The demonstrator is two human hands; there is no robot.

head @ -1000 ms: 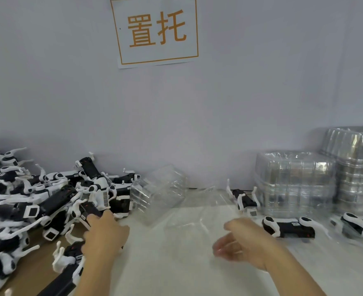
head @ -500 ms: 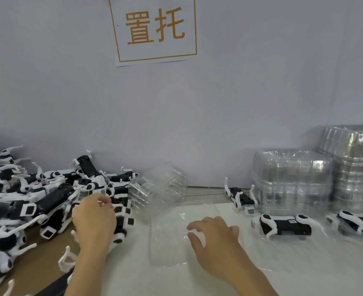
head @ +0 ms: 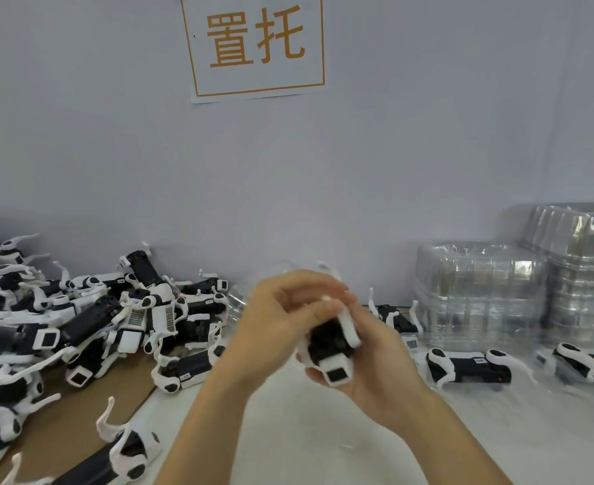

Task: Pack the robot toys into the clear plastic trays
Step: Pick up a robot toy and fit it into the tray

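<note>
toy: black-and-white robot toy (head: 334, 348) blurred, gripped by both hands above the bench (head: 323, 432)
left hand (head: 281, 320): fingers curled over it
right hand (head: 369, 365): cupping beneath
right: clear tray stacks (head: 480, 292) against the wall

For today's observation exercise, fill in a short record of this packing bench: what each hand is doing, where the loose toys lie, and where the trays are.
left hand: grips the held robot toy from above
right hand: cradles the same toy from below
loose toys: piled at left against the wall
tray stacks: at right, against the wall
wall sign: orange characters, above the bench
</note>
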